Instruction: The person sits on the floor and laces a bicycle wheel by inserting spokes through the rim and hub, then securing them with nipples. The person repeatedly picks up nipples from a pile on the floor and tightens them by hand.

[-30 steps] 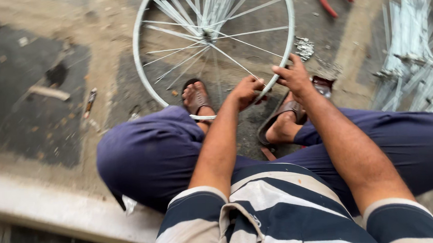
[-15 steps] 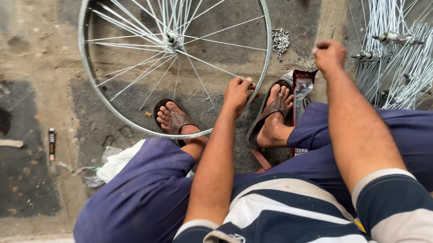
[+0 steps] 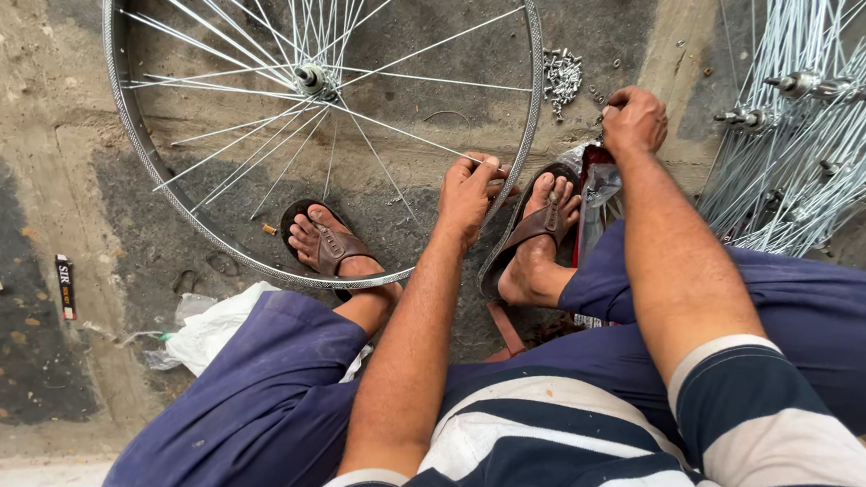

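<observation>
1 wheel rim [image 3: 148, 171] on concrete floor [image 3: 26, 148]

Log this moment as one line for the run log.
left hand: gripping wheel rim | right hand: closed beside nipple pile, contents unclear | spoke bundle: at right

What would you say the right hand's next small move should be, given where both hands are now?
Probably carrying its pinch back to the wheel rim. The left hand grips the rim where a loose spoke arrives, while the right hand sits closed beside the small pile of metal bits, apart from the rim. What it holds is hidden.
</observation>
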